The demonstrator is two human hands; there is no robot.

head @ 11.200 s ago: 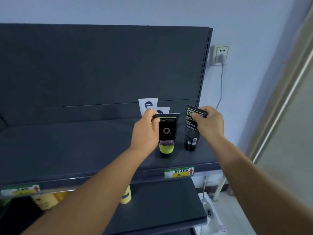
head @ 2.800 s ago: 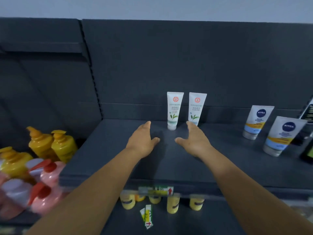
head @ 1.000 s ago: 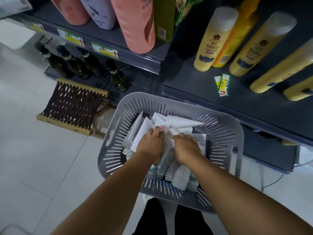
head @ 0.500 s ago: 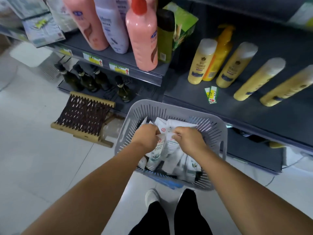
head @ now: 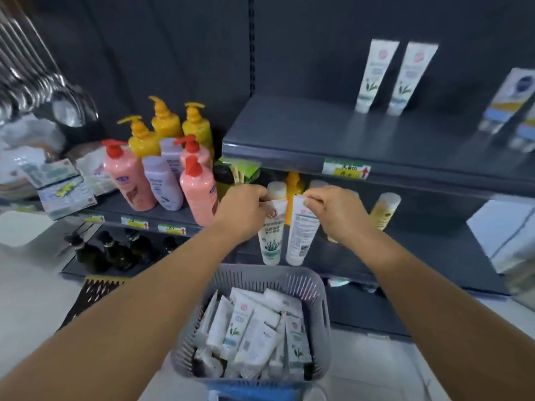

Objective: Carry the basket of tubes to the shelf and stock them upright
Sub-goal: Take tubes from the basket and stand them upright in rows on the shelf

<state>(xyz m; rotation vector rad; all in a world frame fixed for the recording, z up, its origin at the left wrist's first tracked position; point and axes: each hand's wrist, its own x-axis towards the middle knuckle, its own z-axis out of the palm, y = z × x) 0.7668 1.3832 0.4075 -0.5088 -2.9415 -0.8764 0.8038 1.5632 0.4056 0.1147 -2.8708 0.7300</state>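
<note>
Two white tubes hang cap-down from your hands, side by side above the basket. Your left hand (head: 246,211) pinches the flat crimped end of the left tube (head: 272,233), whose front with a green plant print faces you. Your right hand (head: 337,211) pinches the crimped end of the right tube (head: 301,235), which shows its back with small print and a barcode. The two tubes are just beside each other, nearly touching, both close to vertical.

Below them the grey slotted basket (head: 315,285) sits low in front of you, holding a loose heap of more white tubes (head: 252,328) lying at mixed angles.

Behind your hands runs the dark shelf (head: 289,140) with a green and yellow price tag (head: 346,169) on its front edge. Two matching white tubes (head: 389,76) stand upright on their caps toward the back of it, side by side. At the far right of that shelf stand blurred white tubes with blue and yellow bands (head: 509,102).

To the left, on a lower shelf, stand pink, lilac and yellow pump bottles (head: 162,157). Pale yellow bottles (head: 385,209) sit on the level behind your hands.
</note>
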